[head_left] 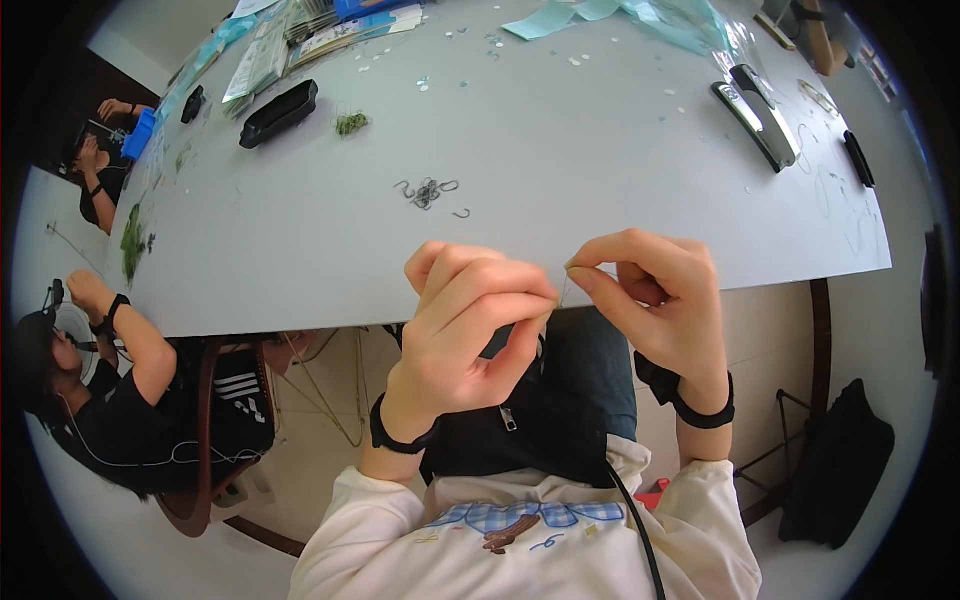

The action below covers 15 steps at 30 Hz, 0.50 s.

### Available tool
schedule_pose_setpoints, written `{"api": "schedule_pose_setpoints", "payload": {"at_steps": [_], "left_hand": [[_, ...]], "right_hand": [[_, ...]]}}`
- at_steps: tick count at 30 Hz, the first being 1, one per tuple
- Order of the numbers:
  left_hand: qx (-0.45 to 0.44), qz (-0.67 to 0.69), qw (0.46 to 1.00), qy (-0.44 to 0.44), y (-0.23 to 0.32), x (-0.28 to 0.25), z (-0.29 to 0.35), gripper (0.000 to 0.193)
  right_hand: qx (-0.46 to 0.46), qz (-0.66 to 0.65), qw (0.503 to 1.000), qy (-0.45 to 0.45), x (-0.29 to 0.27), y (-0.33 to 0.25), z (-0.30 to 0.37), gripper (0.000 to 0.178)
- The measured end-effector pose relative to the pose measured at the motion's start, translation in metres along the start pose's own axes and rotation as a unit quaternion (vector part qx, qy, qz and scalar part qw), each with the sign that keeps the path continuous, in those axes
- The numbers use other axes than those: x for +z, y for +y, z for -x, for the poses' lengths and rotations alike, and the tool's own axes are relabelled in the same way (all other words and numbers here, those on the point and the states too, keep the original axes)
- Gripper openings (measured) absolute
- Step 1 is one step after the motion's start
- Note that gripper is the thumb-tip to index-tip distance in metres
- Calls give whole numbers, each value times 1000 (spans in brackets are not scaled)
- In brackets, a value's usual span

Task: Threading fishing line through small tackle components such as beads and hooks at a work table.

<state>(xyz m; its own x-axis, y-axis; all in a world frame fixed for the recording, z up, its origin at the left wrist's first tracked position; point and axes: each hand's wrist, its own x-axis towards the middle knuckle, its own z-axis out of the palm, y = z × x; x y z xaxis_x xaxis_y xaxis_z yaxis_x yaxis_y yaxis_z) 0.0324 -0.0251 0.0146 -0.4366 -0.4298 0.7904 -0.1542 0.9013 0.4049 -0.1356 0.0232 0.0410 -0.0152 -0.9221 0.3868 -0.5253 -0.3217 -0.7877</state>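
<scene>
Beyond my grip, leftward, lies a black tray [279, 115], then a green tuft [352, 124]; nearer, just past my left hand [465, 325], a heap of hooks [428, 192]. That hand is closed to a fingertip pinch, as is my right hand [678, 300] close beside it; I cannot tell what, if anything, either holds. Beyond the right sits a stapler [746, 123].

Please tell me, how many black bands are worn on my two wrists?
2. One black band circles the wrist of the left hand; a second black band circles the wrist of the right hand. More could be hidden under the sleeves.
</scene>
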Motion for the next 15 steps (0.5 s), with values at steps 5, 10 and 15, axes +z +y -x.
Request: {"api": "schedule_pose_setpoints", "payload": {"at_steps": [5,10,15], "left_hand": [[-11,66,998,6,4,1,-1,13],[-19,66,997,29,8,2,-3,17],[-11,28,999,26,7,2,-5,17]], "right_hand": [[34,-112,993,-18,7,10,7,4],[76,-184,980,6,10,8,15,4],[27,-134,988,68,2,8,20,6]]}}
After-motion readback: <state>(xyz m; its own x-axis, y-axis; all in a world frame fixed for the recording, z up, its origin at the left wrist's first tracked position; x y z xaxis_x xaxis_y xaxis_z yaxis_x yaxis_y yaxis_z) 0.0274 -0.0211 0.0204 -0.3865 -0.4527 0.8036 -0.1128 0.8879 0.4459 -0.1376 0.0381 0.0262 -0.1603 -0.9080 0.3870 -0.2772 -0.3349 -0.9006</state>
